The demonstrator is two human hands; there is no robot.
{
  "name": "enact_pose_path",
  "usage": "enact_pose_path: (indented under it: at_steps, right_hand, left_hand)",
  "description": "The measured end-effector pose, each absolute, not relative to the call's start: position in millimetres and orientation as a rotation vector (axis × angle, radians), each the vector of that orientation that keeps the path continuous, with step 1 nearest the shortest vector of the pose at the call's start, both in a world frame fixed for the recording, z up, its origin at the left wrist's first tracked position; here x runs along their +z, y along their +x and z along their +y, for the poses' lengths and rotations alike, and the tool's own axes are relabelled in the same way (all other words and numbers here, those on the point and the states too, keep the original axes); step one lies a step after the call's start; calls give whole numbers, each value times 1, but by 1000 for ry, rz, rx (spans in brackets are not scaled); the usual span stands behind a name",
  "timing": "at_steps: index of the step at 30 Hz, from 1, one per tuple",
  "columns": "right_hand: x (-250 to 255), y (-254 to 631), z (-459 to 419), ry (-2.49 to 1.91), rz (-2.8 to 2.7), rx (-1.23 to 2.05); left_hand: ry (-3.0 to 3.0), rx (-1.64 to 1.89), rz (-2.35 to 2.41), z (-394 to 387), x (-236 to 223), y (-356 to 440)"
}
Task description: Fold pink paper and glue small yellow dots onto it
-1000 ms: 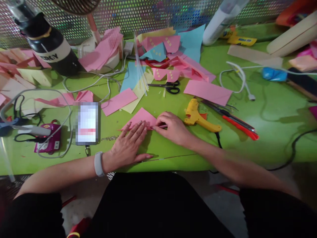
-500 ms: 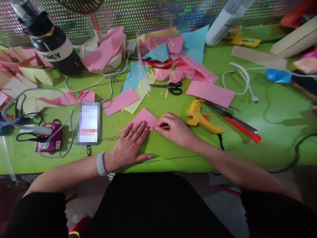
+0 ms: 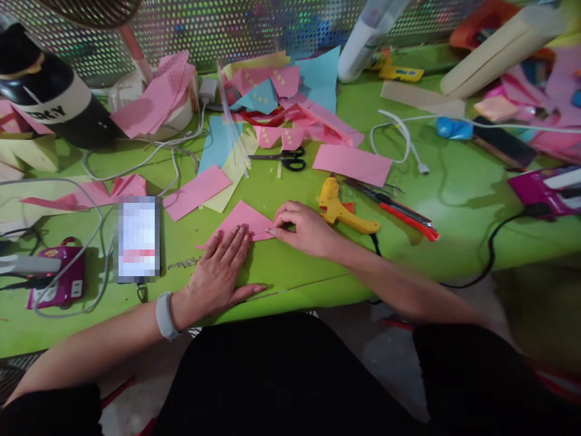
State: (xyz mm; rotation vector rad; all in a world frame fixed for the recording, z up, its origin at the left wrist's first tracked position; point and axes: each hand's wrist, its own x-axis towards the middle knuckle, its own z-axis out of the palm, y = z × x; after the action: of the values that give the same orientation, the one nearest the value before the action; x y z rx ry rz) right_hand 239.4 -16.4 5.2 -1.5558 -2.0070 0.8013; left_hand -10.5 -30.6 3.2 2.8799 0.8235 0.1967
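A pink sheet of paper [image 3: 241, 217], folded to a triangle with its peak pointing away from me, lies on the green table [image 3: 290, 275]. My left hand [image 3: 218, 269] rests flat on its lower left part, fingers stretched out and thumb pointing right. At the paper's right corner, my right hand [image 3: 303, 230] pinches the edge between thumb and forefinger, the other fingers curled. Just right of that hand is a yellow glue gun [image 3: 342, 209]. A red utility knife [image 3: 408, 219] lies beyond it.
Black scissors [image 3: 293, 160], a pink strip [image 3: 351, 165] and cut coloured papers lie farther back. Left of my hand are a phone [image 3: 137, 238] and a purple power strip [image 3: 68, 278] with tangled cables. A black bottle [image 3: 48, 91] and a white tube [image 3: 363, 51] stand behind.
The view has swung to the right, so the table's things appear farther left. My right thumb and fingers have closed at the paper's right corner; my left hand stays flat on it.
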Motion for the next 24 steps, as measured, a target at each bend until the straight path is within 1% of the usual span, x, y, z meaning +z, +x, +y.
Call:
enact_pose_path:
  at_steps: [8, 17, 24]
  right_hand:
    - [3, 233, -16, -1615, -2068, 722]
    - [9, 226, -17, -1674, -2053, 746]
    - [11, 227, -16, -1660, -2063, 836]
  left_hand:
    - [2895, 210, 805, -30, 5, -10]
    - [2882, 217, 803, -30, 4, -9]
    - [2905, 206, 789, -30, 4, -10]
